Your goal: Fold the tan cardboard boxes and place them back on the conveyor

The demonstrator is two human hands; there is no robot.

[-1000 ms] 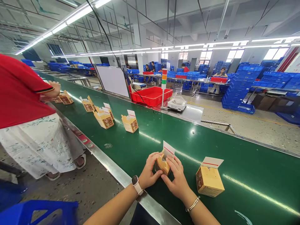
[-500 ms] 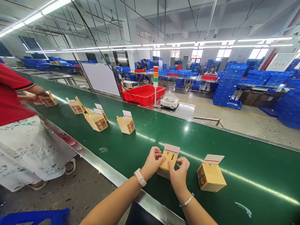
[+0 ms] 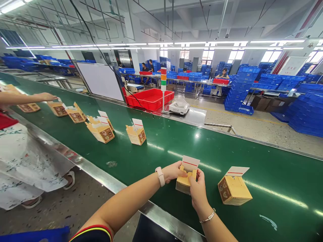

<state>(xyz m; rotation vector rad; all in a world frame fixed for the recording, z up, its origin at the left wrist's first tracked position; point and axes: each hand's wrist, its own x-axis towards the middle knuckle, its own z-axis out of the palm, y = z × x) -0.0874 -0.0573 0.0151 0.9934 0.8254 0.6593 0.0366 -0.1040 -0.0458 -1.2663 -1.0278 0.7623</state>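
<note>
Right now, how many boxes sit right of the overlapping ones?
3: the held box, in the left hand and right hand; the far-right box; the lone open box, left of both. None looks hidden.

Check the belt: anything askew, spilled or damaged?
Two pale marks stand out on the green belt: a curved streak at lower right and a blotch left of centre. Residue or wear, can't tell which. No spilled contents visible.
</note>
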